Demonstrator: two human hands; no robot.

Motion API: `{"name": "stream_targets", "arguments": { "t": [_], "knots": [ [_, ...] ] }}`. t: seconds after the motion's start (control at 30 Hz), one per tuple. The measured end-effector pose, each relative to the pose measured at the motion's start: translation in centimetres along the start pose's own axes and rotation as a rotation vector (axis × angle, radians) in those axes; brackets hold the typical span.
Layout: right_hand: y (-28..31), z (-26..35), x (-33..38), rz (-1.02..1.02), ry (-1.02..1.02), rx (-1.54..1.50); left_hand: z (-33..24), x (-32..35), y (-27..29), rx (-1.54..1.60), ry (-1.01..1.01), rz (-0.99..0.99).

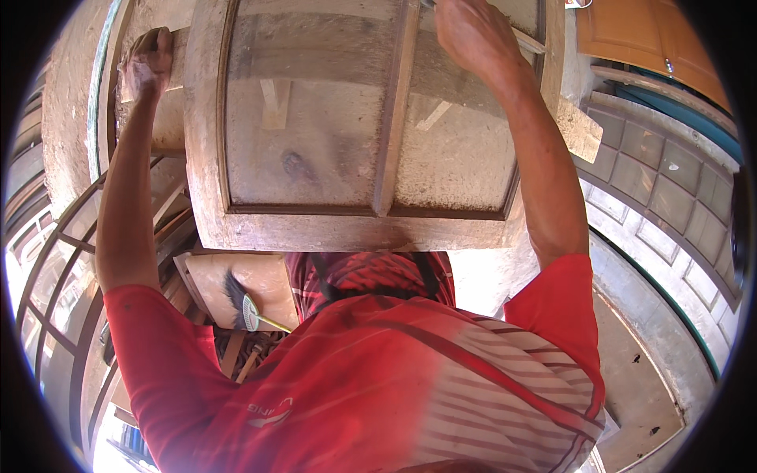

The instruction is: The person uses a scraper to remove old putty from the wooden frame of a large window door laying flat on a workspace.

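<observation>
In front of me lies a dusty wooden frame (355,232) with glass panes and a dividing bar. My left hand (148,63) is beyond its left side, fingers curled at the end of a pale plank (180,59); their grip is partly hidden. Over the frame's upper right, my right hand (475,31) is closed. A small dark tip shows at its left side, but the picture's top edge cuts off what it holds. Just below the right hand, a light wooden strip (528,41) lies near the frame's right stile.
A board (236,280) with a green-and-yellow brush-like thing (251,311) is below left. Gridded panels stand at the left (59,292) and right (670,162). A board end (579,132) juts out right of the frame. An orange cabinet (650,39) is at the upper right.
</observation>
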State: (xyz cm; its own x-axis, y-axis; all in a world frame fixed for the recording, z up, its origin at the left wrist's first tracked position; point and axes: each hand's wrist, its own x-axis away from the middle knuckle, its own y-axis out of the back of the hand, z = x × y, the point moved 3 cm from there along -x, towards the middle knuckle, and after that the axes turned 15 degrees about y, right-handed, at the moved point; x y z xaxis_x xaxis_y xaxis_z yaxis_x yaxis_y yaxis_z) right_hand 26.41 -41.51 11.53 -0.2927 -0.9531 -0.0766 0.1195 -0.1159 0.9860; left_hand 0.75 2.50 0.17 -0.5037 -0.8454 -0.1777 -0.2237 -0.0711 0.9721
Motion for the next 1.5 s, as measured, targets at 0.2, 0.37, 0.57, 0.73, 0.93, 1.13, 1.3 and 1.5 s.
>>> {"name": "stream_targets", "arguments": {
  "t": [0.2,0.37,0.57,0.73,0.93,1.13,1.3,1.5],
  "knots": [
    [-0.7,0.9,1.2,0.175,0.091,0.068,-0.8,0.1,0.5,0.016,-0.014,0.0],
    [1.0,2.3,1.5,0.375,0.059,-0.029,-0.7,0.5,0.6,0.006,0.014,-0.038],
    [1.4,0.3,0.5,0.154,0.031,-0.077,-1.3,0.4,0.4,0.019,0.011,-0.03],
    [-0.4,4.8,4.3,0.429,-0.1,-0.181,-0.4,0.2,0.3,0.0,-0.008,-0.042],
    [-0.1,5.6,8.0,0.171,0.022,-0.12,-0.9,-0.2,0.0,-0.028,0.016,-0.005],
    [-0.7,5.1,5.6,0.309,-0.044,-0.1,0.7,-0.9,-0.9,-0.031,0.012,0.009],
    [-0.4,11.6,13.1,0.301,0.139,-0.292,0.6,-0.8,-1.0,0.015,-0.003,0.002],
    [0.1,9.7,10.9,0.191,0.009,-0.258,0.4,-0.8,-0.6,-0.002,0.007,-0.01]
  ]
}}
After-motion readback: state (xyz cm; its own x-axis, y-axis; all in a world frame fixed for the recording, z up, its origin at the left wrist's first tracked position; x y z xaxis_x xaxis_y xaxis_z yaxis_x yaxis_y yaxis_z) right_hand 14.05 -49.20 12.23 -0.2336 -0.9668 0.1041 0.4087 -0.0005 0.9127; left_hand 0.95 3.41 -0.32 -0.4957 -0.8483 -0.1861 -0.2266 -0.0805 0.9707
